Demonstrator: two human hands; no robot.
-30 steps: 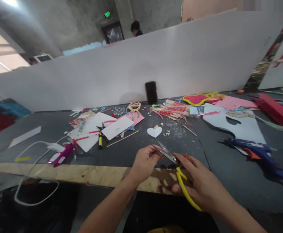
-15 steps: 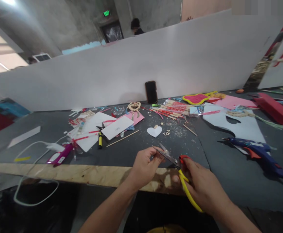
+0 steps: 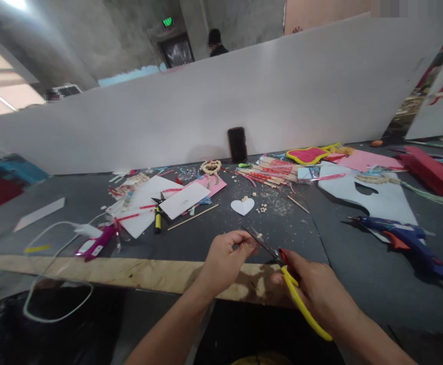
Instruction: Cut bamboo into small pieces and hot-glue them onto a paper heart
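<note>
My right hand (image 3: pixel 316 284) is wrapped round the handles of red and yellow scissors (image 3: pixel 295 299), whose blades point up and left. The blades look nearly closed, beside the fingertips of my left hand (image 3: pixel 231 258). That hand is pinched at thumb and forefinger; what it holds is too small to make out. A small pale piece (image 3: pixel 260 236) shows at the blades. Beyond the hands a white paper heart (image 3: pixel 242 206) lies on the dark table, with small pale bits (image 3: pixel 262 208) on and beside it.
A blue glue gun (image 3: pixel 400 230) lies at the right, near cut white paper (image 3: pixel 388 200). Yellow-handled pliers (image 3: pixel 158 219), a white card (image 3: pixel 185 199) and a purple device (image 3: pixel 96 244) are at the left. A phone (image 3: pixel 237 145) leans on the white partition (image 3: pixel 160 116).
The scissor blades have come closer together, and the yellow handle has swung down and right. My left hand has hardly moved.
</note>
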